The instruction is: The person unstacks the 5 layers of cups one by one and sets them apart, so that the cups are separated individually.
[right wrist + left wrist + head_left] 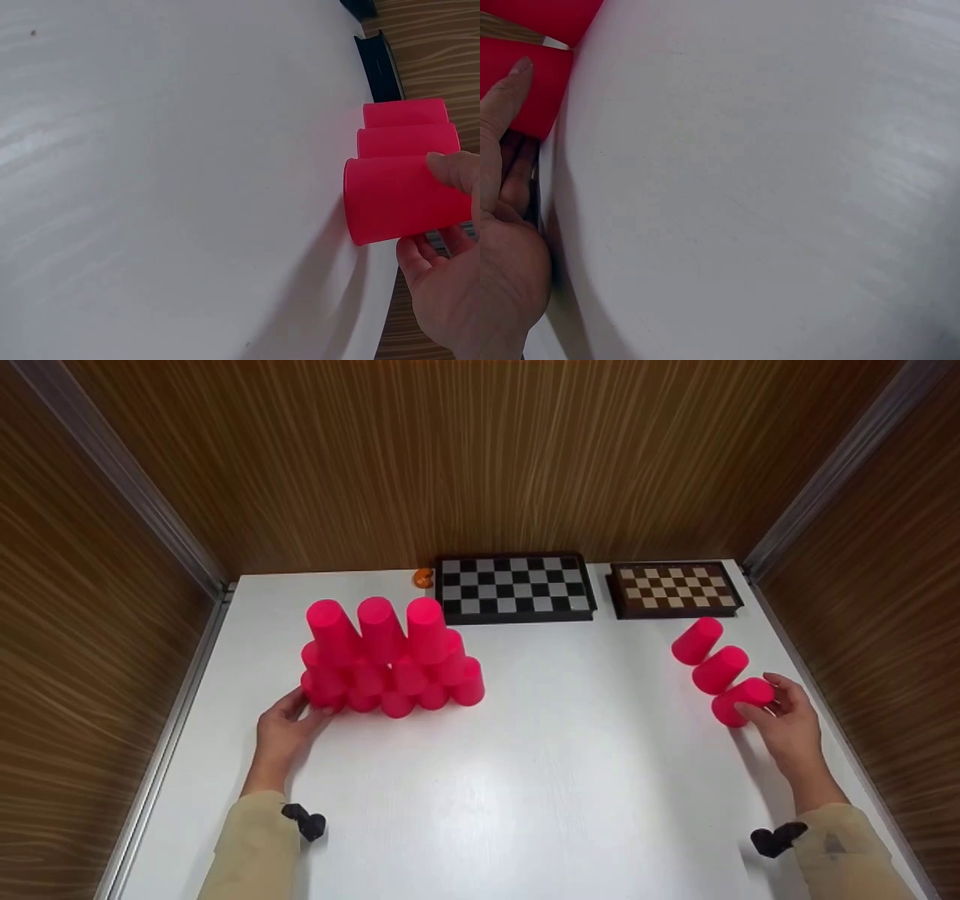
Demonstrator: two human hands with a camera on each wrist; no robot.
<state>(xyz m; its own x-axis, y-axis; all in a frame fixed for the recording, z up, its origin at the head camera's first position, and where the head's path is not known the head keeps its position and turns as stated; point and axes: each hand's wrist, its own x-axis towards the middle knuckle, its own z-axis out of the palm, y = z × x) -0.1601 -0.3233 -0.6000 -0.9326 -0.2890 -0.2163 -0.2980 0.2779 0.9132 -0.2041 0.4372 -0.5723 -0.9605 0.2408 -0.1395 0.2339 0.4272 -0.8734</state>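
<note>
Bright pink cups (380, 634) stand upside down in a three-tier stack on the left, with three cups in the top row. At its lower left corner my left hand (281, 731) holds a bottom-row cup (544, 82), thumb on the front and the other fingers round the far side. Over on the right, three more upside-down cups stand in a slanting row. My right hand (793, 727) grips the nearest of them, a pink cup (397, 199), between thumb and fingers. The other two, a middle cup (720, 670) and a far cup (697, 640), stand behind it.
Along the back of the white table (510, 810) lie a black-and-grey checkered board (515, 585) and a smaller brown checkered board (675, 587). A small orange object (423, 578) sits beside the larger board. Wood-grain panels (480, 457) enclose the table at back and sides.
</note>
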